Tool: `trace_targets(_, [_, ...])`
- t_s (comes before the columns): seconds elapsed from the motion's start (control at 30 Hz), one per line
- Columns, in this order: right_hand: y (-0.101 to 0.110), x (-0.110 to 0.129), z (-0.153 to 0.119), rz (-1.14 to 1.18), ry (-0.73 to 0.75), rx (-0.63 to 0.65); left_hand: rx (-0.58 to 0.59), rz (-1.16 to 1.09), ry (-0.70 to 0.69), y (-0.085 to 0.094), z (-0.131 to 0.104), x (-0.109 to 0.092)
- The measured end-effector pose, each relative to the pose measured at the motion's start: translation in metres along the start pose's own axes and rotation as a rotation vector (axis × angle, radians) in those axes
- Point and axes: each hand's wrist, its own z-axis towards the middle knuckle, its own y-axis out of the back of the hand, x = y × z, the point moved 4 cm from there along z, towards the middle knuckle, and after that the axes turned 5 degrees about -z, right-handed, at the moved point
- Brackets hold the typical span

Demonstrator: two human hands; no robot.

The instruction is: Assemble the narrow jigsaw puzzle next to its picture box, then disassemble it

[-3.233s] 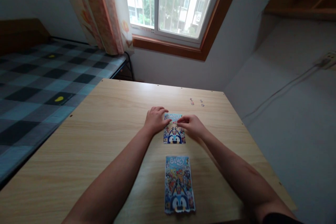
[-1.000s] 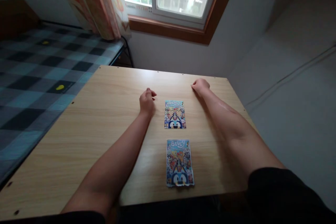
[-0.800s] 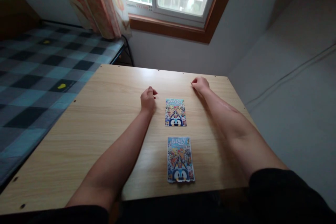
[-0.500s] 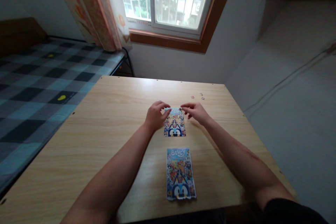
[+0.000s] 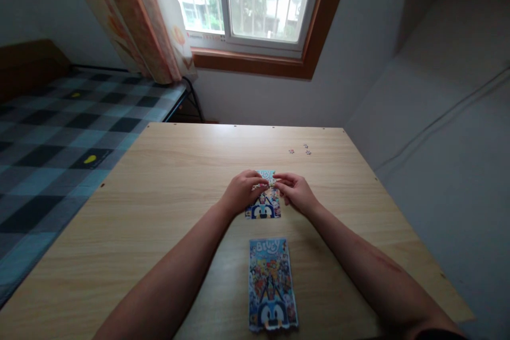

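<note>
As I look down through the head camera, my left hand [image 5: 243,190] lies across the upper left of the jigsaw [image 5: 263,210], and my right hand [image 5: 297,191] comes in over its upper right edge. The left fingers are bent, thumb and forefinger nearly meeting above the middle of the picture. The right fingers are curled with only a narrow gap at the tips, which sit just beside the left ones. I cannot tell whether a piece is pinched between either set; whatever is there is too small and partly hidden.

A moment ago my left hand was out beside the jigsaw and my right was at the far side of the bench [image 5: 159,191]. Now both have closed in over the same spot, nearer each other than half a second back. Of the four bits set out earlier, three are left: one loose piece [image 5: 291,151] on its own, with a second piece [image 5: 305,146] and a third piece [image 5: 308,152] near each other to its right. I take that to mean the fourth has been carried across and is being worked in under my fingertips, though I cannot see it seated.

The jigsaw lies flat on the bench, its lower part with the big blue face in plain sight. Nearer me, apart from it, lies the larger printed picture [image 5: 273,287] with the same design, its near edge ragged and neither hand touching it.
</note>
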Motion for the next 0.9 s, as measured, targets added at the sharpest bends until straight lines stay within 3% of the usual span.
trace_targets(0.33, [-0.001, 0.002, -0.001, -0.008, 0.02, -0.012, 0.027, 0.011, 0.03, -0.002, -0.002, -0.001])
trace_targets(0.5, [-0.001, 0.001, -0.002, -0.076, 0.053, -0.063, 0.011, -0.082, 0.117, 0.011, 0.001, 0.003])
trace_targets(0.6, [0.002, 0.006, -0.006, -0.279, 0.195, -0.157, 0.028, -0.111, 0.19, 0.024, 0.001, 0.015])
trace_targets(0.7, [0.001, 0.016, -0.01, -0.518, 0.391, -0.188, 0.119, -0.052, 0.207, 0.031, -0.002, 0.023])
trace_targets(0.8, [-0.004, 0.023, -0.013, -0.641, 0.5, -0.175, 0.2, 0.03, 0.189, 0.03, -0.007, 0.025])
trace_targets(0.9, [-0.008, 0.027, -0.016, -0.718, 0.567, -0.167, 0.184, 0.085, 0.162, 0.026, -0.01, 0.023])
